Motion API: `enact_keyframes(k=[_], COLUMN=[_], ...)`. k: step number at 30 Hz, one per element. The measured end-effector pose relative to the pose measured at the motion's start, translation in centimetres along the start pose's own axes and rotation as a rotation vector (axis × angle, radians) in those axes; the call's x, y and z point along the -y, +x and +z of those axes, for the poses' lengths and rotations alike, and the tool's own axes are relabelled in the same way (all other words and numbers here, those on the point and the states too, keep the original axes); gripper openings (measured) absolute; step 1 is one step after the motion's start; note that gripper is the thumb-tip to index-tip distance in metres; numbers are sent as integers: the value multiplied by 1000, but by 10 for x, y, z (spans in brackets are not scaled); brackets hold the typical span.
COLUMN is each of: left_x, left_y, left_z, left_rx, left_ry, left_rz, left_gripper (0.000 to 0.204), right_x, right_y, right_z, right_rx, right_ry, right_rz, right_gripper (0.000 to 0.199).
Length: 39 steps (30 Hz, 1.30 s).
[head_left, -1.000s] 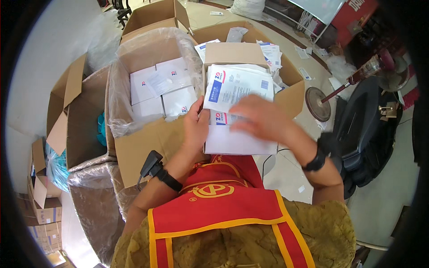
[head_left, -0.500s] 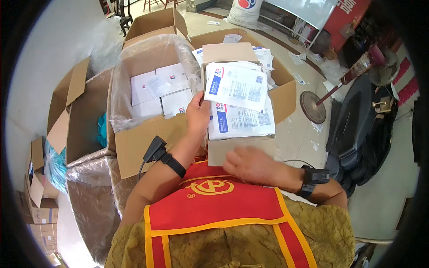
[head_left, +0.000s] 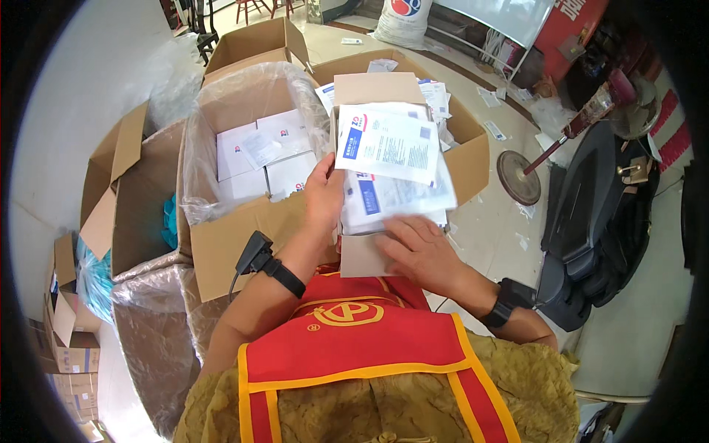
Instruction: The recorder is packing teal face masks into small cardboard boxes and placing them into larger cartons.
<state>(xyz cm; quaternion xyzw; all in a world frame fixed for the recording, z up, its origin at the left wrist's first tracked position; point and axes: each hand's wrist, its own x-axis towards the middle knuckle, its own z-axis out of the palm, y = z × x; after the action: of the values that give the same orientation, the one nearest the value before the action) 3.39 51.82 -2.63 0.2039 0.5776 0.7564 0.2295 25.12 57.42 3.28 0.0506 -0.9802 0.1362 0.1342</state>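
Right hand point(head_left: 419, 247), fingers spread, at the front edge of the open carton point(head_left: 362, 257); blur leaves contact uncertain. Left hand point(head_left: 323, 196) clasps the carton's left side. White-and-blue flat packets point(head_left: 388, 144) lie overlapping at its mouth. Behind: larger cardboard box point(head_left: 471, 161).

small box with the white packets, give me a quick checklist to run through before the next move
1. Left hand at the small box: ok, it is against the left side.
2. Right hand clear of the lower packet: cannot tell; the fingers blur at its near edge.
3. Rear flap out of the way: ok, it is open at the far end.
4. Packets lined up: not ok, the upper packet lies askew across the lower one.
5. Firm support under the small box: cannot tell, its underside is hidden.
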Motion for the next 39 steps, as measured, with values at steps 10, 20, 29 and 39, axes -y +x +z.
enact_keyframes(k=[10, 20, 29, 39], left_x=[8, 0, -37, -29], left_y=[-2, 29, -30, -8], left_z=[5, -25, -92, -95], left_rx=[3, -59, -94, -162], left_ry=[-147, 312, 328, 304], left_rz=[-44, 162, 120, 156], left_gripper=[35, 36, 39, 37], right_x=[-33, -26, -67, -82], right_y=[38, 69, 46, 86], right_z=[11, 0, 31, 77], right_rx=[-74, 53, -462, -364], right_ry=[-344, 21, 695, 1588], right_rz=[2, -45, 578, 723], right_gripper=[51, 52, 90, 55])
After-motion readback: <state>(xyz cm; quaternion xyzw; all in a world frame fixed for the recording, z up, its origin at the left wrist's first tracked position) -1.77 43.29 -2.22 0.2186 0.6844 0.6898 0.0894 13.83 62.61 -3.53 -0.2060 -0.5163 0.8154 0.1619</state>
